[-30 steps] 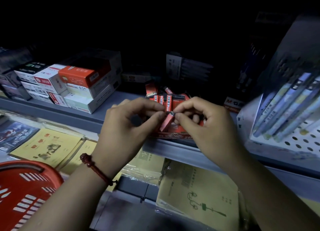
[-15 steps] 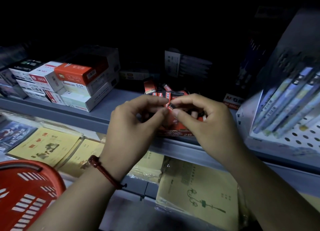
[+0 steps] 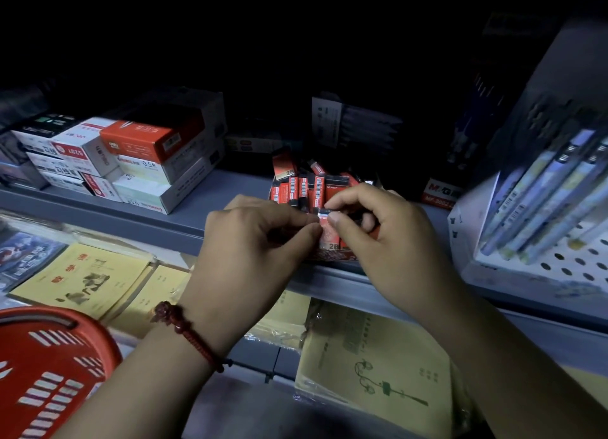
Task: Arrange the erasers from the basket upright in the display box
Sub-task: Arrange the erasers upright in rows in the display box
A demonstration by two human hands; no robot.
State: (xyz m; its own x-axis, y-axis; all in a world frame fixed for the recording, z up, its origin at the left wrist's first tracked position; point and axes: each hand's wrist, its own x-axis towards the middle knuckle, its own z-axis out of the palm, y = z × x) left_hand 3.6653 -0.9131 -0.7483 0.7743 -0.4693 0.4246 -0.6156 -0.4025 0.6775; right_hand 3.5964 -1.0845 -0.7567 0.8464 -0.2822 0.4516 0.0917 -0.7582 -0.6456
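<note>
Both hands meet above the front edge of the display box [image 3: 332, 256] on the grey shelf [image 3: 210, 188]. One red eraser [image 3: 324, 229] stands between them, pinched by left hand [image 3: 253, 251] thumb and forefinger on one side and right hand [image 3: 388, 238] thumb and forefinger on the other. More erasers [image 3: 306, 188] stand upright behind. The red basket [image 3: 49, 369] sits lower left, well apart.

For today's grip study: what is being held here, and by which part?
One red-sleeved eraser, pinched near its top end between fingertips of the left hand and right hand.
</note>
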